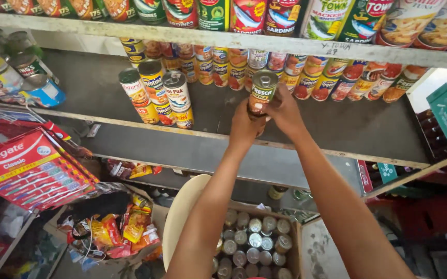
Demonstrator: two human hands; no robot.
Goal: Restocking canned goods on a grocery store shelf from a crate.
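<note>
Left hand: the left hand (244,126) was closed around the lower part of a stack of cans (261,95), at 12 o'clock of the frame centre.
Right hand: the right hand (285,111) was wrapped round the same stack from its 3 o'clock side.
Stack: it was held upright just above the grey shelf (347,129), in front of the back row of cans (306,72).
Already shelved: a group of stacked cans (156,95) was seen standing at 9 o'clock of the held stack.
Left to do: a cardboard box (252,243) at 6 o'clock was seen nearly full of cans, so the stocking was judged far from finished.
Open space: bare shelf was seen at 3 o'clock of the hands.
</note>
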